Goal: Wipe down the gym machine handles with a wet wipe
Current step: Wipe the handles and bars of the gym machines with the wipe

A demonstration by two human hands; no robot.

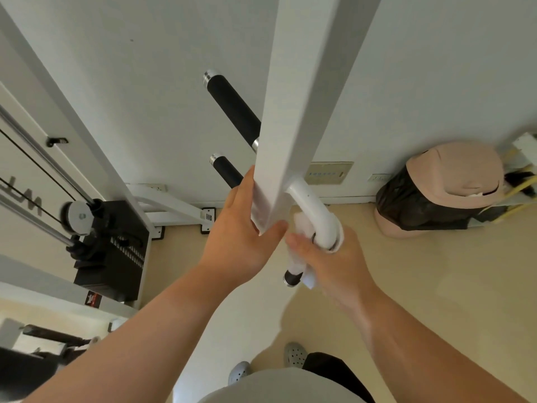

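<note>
White wipe (296, 261) is being gripped round the near handle (292, 277) by the right hand (334, 263), fingers curled; the beam (290, 126) is being clasped by the left hand (241, 225). With this handle being wiped, a reach past the beam to the far handles (234, 107) is likely being called for next.

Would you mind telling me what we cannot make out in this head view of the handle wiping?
All in the head view:
- The handle grip is mostly hidden by the right hand and wet wipe; only its end shows.
- The lower black handle has its inner end behind the left hand and white beam.
- The wall label is too small to read.
</note>
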